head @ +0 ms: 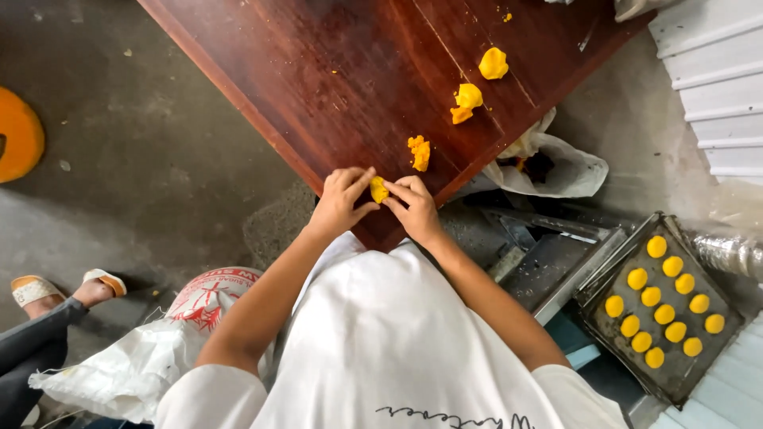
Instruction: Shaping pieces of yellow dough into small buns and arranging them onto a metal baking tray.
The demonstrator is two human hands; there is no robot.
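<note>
A small lump of yellow dough (379, 190) is pinched between the fingertips of my left hand (341, 202) and my right hand (415, 206), just above the near corner of a dark red wooden table (334, 87). Another rough piece of yellow dough (419, 152) lies on the table just beyond my right hand. Two more pieces lie farther back, one (466, 101) in the middle and one (493, 63) near the far edge.
A dark metal tray (610, 284) at lower right holds several round yellow dough balls (662, 302). A white plastic bag (568, 171) sits below the table's right edge. A printed white sack (143, 357) lies at lower left. Another person's sandalled foot (99, 287) rests on the grey floor.
</note>
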